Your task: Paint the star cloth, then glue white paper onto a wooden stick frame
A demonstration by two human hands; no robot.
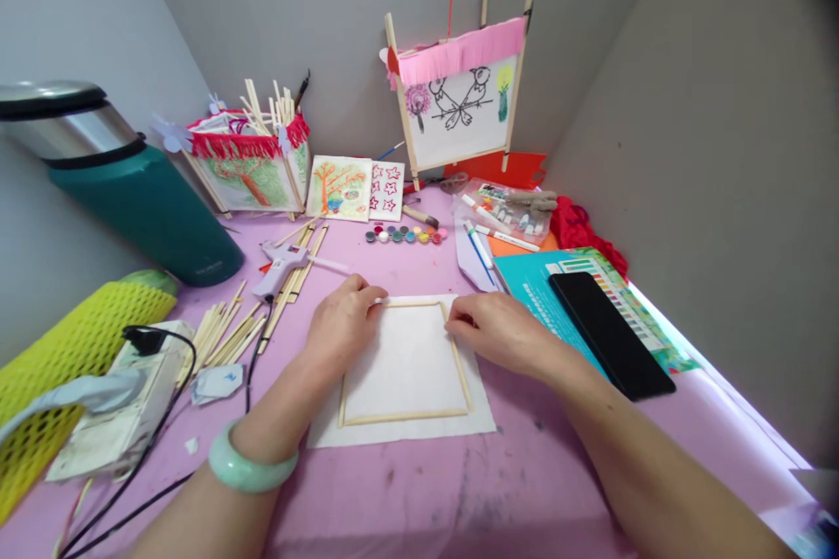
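Observation:
A square frame of thin wooden sticks [406, 416] lies flat on a sheet of white paper [406, 358] in front of me. My left hand [347, 321], with a pale green bangle [253, 461] on its wrist, has its fingers pinched at the frame's upper left corner. At the upper right, my right hand [491, 327] is closed with thumb and fingertips on the right-hand stick. The fingers cover both spots where they touch the wood. Paper shows past the sticks on every side.
On the left are a glue gun [283, 266], loose sticks [229, 334], a power strip [124, 402] and a green bottle [144, 201]. Paint pots [410, 235] and a hanging paper lantern [462, 113] are behind. A black phone [609, 332] lies on a teal booklet [524, 279] at right.

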